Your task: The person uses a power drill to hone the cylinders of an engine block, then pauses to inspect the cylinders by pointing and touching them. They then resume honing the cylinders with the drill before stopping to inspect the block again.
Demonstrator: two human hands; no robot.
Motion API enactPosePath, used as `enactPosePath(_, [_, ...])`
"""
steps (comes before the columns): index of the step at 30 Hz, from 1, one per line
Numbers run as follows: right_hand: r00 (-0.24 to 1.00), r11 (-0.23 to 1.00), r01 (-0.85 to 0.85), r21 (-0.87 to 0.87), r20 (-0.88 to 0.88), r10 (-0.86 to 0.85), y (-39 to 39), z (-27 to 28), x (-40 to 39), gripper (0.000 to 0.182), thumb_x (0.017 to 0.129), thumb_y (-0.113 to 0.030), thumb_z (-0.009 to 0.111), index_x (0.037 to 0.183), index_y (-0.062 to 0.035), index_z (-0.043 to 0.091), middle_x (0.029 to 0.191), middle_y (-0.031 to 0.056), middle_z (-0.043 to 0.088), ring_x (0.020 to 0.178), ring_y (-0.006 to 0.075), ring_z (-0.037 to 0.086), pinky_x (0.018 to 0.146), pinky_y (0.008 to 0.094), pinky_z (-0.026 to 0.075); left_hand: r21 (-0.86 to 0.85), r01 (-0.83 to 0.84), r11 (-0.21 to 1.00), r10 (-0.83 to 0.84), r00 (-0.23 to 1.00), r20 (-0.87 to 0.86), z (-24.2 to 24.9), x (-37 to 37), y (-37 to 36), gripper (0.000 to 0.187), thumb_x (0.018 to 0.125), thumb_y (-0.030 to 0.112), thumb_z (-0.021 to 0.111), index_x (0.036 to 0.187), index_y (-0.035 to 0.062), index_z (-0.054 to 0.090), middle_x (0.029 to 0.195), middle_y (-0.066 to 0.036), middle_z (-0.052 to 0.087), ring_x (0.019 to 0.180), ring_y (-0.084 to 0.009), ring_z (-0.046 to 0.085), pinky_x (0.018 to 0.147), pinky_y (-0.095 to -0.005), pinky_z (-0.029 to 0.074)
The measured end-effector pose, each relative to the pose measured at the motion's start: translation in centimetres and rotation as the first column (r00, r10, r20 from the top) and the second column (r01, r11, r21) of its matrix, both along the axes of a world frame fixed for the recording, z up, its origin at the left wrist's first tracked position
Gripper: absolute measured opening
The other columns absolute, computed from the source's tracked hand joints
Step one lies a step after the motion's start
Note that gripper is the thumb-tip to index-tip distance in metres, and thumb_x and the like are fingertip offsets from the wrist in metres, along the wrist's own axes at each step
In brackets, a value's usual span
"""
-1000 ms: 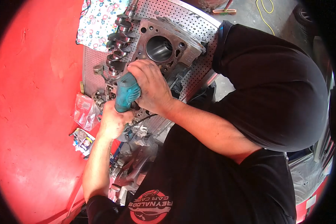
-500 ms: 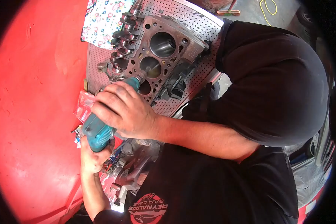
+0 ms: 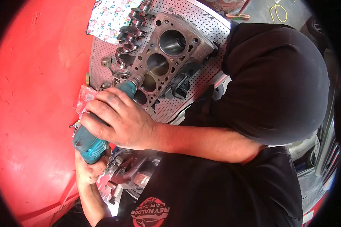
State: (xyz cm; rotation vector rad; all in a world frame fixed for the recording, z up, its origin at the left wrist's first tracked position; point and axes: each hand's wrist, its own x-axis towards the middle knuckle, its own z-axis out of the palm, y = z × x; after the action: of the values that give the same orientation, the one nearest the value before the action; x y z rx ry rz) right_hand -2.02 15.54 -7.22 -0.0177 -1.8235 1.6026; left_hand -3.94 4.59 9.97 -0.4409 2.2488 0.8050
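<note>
A teal power drill (image 3: 90,142) is held in both hands, its metal chuck (image 3: 137,79) beside the second and third bores of an engine block (image 3: 165,51). The chuck's front end points toward the second bore; whether anything reaches inside is unclear. My right hand (image 3: 121,119) wraps over the drill body from the right, fingers curled. Below it, my left hand (image 3: 91,168) is closed round the rear of the drill, partly hidden. A crankshaft (image 3: 130,38) lies left of the block.
The block rests on a perforated metal surface (image 3: 98,60). A floral cloth (image 3: 110,19) and a piston (image 3: 106,61) lie near the crankshaft. A large red panel (image 3: 34,113) fills the left. Black plastic parts (image 3: 182,83) sit against the block's right side.
The drill and both hands have shifted down and left, and the chuck is farther from the second bore. The block and crankshaft appear slightly farther right in the view.
</note>
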Motion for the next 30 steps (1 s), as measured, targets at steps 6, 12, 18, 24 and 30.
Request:
enactPosePath(6, [1.000,1.000,0.014,0.000,0.012,-0.014,0.3,-0.3,-0.4,0.045,0.086,-0.024,0.061,0.127,-0.0073,0.052,0.115,0.0152,0.059,0.110,0.0358,0.060,0.104,0.0548,0.047,0.000,0.001,1.000,-0.001,1.000,0.011,-0.6,-0.6,0.4,0.048,0.065,-0.008,0.062,0.113,-0.0016,0.060,0.083,-0.006,0.064,0.070,-0.0129,0.062,0.059,-0.0256,0.049])
enactPosePath(12, [0.999,1.000,0.017,0.021,0.034,-0.017,0.4,-1.6,-0.6,0.047,0.084,-0.022,0.062,0.127,-0.0065,0.051,0.116,0.0159,0.059,0.111,0.0361,0.061,0.100,0.0535,0.049,-0.010,0.036,0.999,-0.036,0.997,0.064,-1.9,-1.4,0.9,0.033,0.067,-0.007,0.060,0.100,-0.0028,0.065,0.079,-0.005,0.065,0.066,-0.0123,0.060,0.059,-0.0254,0.048])
enactPosePath(18, [0.998,0.999,-0.028,0.019,0.061,0.027,0.7,-2.6,-0.4,0.051,0.082,-0.019,0.065,0.129,-0.0052,0.050,0.119,0.0171,0.058,0.110,0.0365,0.060,0.100,0.0541,0.048,0.012,0.118,0.993,-0.118,0.990,0.082,-3.2,-1.8,0.8,0.024,0.070,-0.006,0.059,0.092,-0.0031,0.067,0.078,-0.002,0.065,0.068,-0.0120,0.060,0.062,-0.0262,0.048])
enactPosePath(24, [0.993,0.996,-0.091,0.010,0.078,0.090,1.4,-3.5,-0.3,0.055,0.078,-0.017,0.068,0.130,-0.0047,0.052,0.124,0.0172,0.056,0.114,0.0364,0.056,0.103,0.0540,0.045,0.002,0.180,0.984,-0.180,0.981,0.073,-4.4,-1.9,0.7,0.018,0.074,-0.005,0.062,0.090,-0.0013,0.068,0.078,0.000,0.065,0.068,-0.0097,0.058,0.062,-0.0260,0.047])
enactPosePath(30, [0.993,0.998,-0.064,-0.002,0.097,0.064,0.8,-5.0,-0.4,0.060,0.073,-0.012,0.071,0.130,-0.0045,0.054,0.121,0.0151,0.055,0.116,0.0364,0.055,0.105,0.0541,0.043,0.001,0.173,0.985,-0.171,0.978,0.121,-5.7,-2.2,0.3,0.016,0.075,-0.004,0.064,0.090,-0.0006,0.069,0.076,0.000,0.065,0.067,-0.0088,0.057,0.061,-0.0260,0.047])
